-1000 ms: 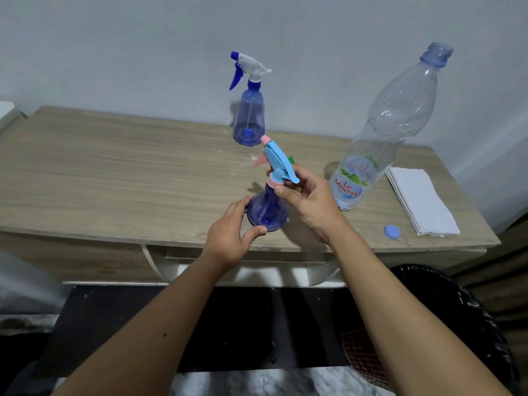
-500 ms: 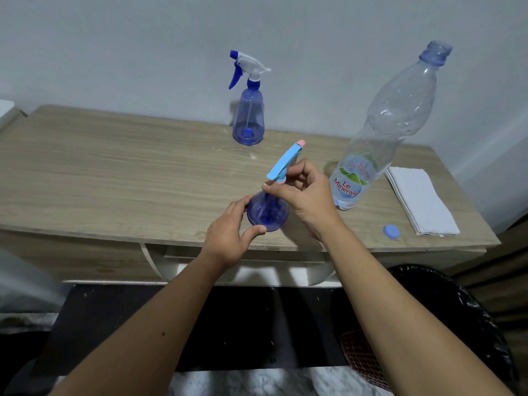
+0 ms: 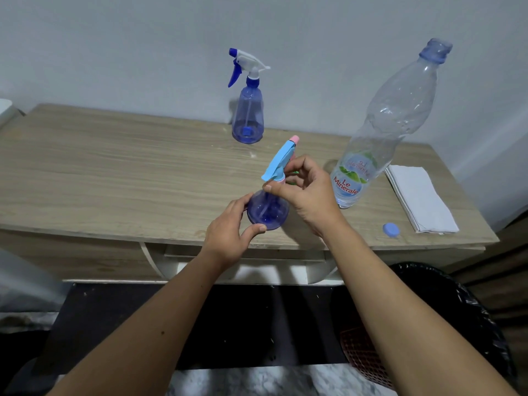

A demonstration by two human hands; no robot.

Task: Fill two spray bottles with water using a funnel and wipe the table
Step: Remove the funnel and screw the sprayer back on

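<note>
Unscrewing near spray bottle (image 3: pixel 267 210), left of water bottle (image 3: pixel 371 155): left hand (image 3: pixel 228 235) grips base, right hand (image 3: pixel 308 192) pinches collar; next, lifting sprayer off.

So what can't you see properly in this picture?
- Funnel: only a green sliver shows in the head view, behind the right hand; I cannot tell what it is.
- Near spray bottle: both hands cover its neck and sides, so whether its head is unscrewed is hidden.
- Left hand: its fingertips lie behind the bottle.
- Black bin: cut off by the right edge and the arm.
</note>
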